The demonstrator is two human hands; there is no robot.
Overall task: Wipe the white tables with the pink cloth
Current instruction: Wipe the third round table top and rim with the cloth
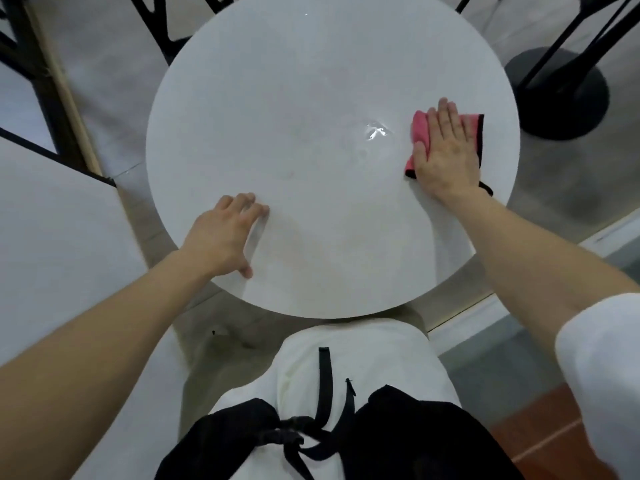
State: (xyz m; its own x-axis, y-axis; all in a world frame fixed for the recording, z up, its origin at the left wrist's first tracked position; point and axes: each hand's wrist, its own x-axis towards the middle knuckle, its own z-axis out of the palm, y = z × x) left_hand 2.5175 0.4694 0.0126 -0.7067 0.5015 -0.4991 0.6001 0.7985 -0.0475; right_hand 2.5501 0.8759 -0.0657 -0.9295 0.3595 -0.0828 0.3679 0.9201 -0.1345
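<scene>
A grey floor carries a round white bench (311,81), with a second white bench (52,220) off its left edge and a black pedestal base (561,95) beyond its right edge.

Location: the pink cloth (420,128) lies flat near the right edge of the round bench, under the right hand (445,150).

Grip state: the right grip is spread, with straight fingers and the palm pressing the cloth down, not clenched round it. The left hand (225,233) rests flat at the near-left edge, its grip likewise apart and holding nothing.

Handling: the cloth appears thin, soft and light, with a black hem. It is likely to bunch or fold if pushed from one corner, so even palm pressure over its middle is advised. A wet streak (375,129) just left of it suggests a slick top on which the cloth glides easily.

Not visible: most of the cloth is hidden under the hand, and the round bench's own support cannot be seen. The second bench is cut off by the frame
</scene>
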